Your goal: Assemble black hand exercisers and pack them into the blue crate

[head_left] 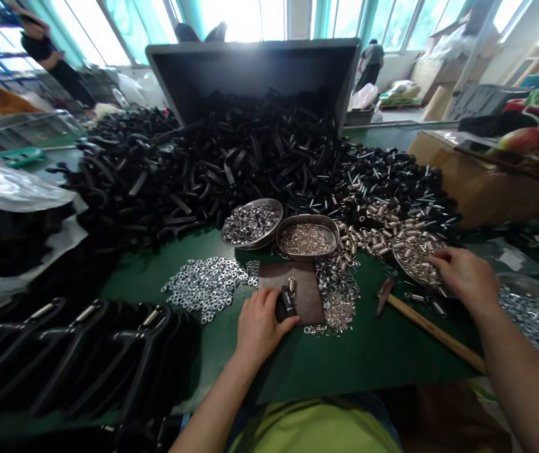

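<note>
My left hand (260,324) is closed around a small black part (285,304) with a metal spring at its top, resting on a dark brown pad (305,277). My right hand (463,274) reaches into a metal tray of springs (414,264) at the right, fingers curled over the springs; what they hold is hidden. A hammer (420,324) with a wooden handle lies on the green table between my hands.
Two round metal bowls (252,223) (307,238) hold small fasteners. Loose washers (208,283) and rings (338,302) lie scattered. A huge pile of black handles (232,157) spills from a grey bin (255,69). Assembled black parts (85,352) line the left. A cardboard box (482,182) stands right.
</note>
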`<state>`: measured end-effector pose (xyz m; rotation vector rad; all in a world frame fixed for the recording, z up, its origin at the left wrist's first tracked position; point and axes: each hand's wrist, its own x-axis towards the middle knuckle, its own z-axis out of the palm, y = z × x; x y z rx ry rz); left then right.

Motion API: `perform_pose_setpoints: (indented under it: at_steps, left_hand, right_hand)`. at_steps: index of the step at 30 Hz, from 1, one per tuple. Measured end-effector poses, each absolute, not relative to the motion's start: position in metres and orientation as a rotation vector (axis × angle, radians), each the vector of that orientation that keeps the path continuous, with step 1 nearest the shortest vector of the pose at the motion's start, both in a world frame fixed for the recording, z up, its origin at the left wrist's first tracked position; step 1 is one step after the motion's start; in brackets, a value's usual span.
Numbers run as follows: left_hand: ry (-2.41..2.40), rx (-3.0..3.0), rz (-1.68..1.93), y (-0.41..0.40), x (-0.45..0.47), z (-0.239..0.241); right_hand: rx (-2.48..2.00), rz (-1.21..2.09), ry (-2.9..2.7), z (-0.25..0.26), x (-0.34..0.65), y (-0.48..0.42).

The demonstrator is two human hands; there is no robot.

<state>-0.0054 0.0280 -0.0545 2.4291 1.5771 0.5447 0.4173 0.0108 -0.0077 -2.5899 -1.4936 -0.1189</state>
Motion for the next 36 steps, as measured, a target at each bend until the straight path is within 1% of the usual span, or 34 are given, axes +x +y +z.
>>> perform_pose_setpoints:
  at_steps: [4,5,7,9,11,12,15,19,26,36]
  left_hand:
    - [1.587,2.367,0.543,0.03,-0.006,-0.054]
    - [1.59,2.352,0.544,0.031,-0.006,-0.053]
    - [1.592,2.328,0.549,0.032,-0.006,-0.053]
    - [1.591,2.314,0.56,0.032,-0.006,-0.052]
    - [1.591,2.305,0.572,0.032,-0.005,-0.051]
    - [1.591,2.303,0.578,0.032,-0.005,-0.051]
    - [1.593,2.303,0.587,0.031,-0.005,-0.052]
    - [1.593,2.317,0.585,0.031,-0.005,-0.053]
    - [1.552,2.338,0.594,0.032,-0.007,-0.056]
    - [1.334,2.459,0.598,0.035,-0.013,-0.056]
  right_hand:
    - [-2.52,-0.195,-1.352,0.002,0.409,0.016]
    - [-2.456,-0.167,-1.357,0.003,0.397,0.018]
    - [-2.265,0.017,-1.467,0.003,0.359,0.022]
    - [-2.002,0.299,-1.676,-0.001,0.306,0.026]
    - [-1.836,0.459,-1.876,-0.011,0.249,0.03]
    - [-1.721,0.469,-2.03,-0.016,0.224,0.033]
    - [-1.569,0.392,-2.292,-0.03,0.173,0.046]
    - [-1.56,0.283,-2.421,-0.037,0.155,0.061]
    - [-1.455,0.092,-2.617,-0.035,0.146,0.058]
    - [-1.238,0.069,-2.777,-0.033,0.188,0.077]
